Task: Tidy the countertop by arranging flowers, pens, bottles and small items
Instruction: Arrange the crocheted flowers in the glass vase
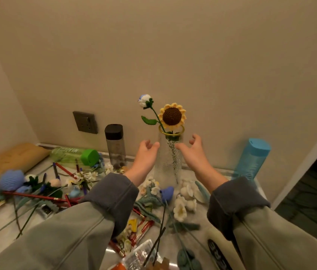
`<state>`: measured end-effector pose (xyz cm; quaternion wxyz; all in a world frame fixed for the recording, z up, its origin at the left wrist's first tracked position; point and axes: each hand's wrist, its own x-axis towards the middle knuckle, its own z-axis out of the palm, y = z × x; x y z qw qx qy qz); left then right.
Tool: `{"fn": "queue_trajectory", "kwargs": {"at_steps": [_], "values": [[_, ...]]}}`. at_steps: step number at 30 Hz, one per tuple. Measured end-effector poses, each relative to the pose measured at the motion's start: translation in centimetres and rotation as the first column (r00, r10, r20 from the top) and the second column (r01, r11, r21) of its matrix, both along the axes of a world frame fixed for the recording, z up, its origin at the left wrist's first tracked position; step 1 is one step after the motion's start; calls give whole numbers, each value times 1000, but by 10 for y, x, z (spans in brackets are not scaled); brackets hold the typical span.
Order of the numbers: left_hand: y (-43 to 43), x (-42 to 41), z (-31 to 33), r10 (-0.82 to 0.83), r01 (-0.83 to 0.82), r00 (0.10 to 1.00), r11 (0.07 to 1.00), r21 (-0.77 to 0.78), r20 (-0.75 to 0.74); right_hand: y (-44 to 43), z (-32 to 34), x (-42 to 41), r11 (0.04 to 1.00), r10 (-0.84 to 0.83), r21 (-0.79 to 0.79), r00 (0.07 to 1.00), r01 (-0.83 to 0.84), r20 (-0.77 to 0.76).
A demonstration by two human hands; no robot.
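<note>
Grey wall socket [85,122] on beige wall; brown paper bag [15,157] lying far left

Three bottles: a green bottle [72,154] lying down, a black-capped bottle [115,146] and a blue bottle [252,159] upright. One glass vase [168,162] holds two crochet flowers: a sunflower [172,116] and a rosebud [144,100].

Vase [168,164] – clear textured glass, gold metallic rim. Sunflower [172,116] – matt crocheted yarn. Blue bottle [252,158] – translucent plastic. Countertop [198,217] – glossy, smooth. Sleeves [87,227] – soft cloth.

Upright glass vase [168,162] with crocheted sunflower [172,116], rosebud [144,100]
</note>
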<state>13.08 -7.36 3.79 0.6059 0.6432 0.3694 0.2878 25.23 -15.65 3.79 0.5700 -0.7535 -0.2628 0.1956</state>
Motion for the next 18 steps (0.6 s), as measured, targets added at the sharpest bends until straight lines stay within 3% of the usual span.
{"fn": "queue_trajectory", "kwargs": {"at_steps": [5,8,12,18], "values": [[-25,-21,-27,-36,33,996,999,-31,-80,-31,-28,-19,990,68,-118,997,-72,-34],[-38,-30,-47,-127,111,975,989,-96,-182,-50,-47,-25,951,133,-279,991,-133,-21],[-53,-42,-70,-260,225,902,965,-138,-344,-70,-70,-30,828,211,-546,973,-129,90],[-69,-43,-93,-363,315,785,932,-181,-502,-79,-95,-39,734,271,-639,962,-231,-36]]}}
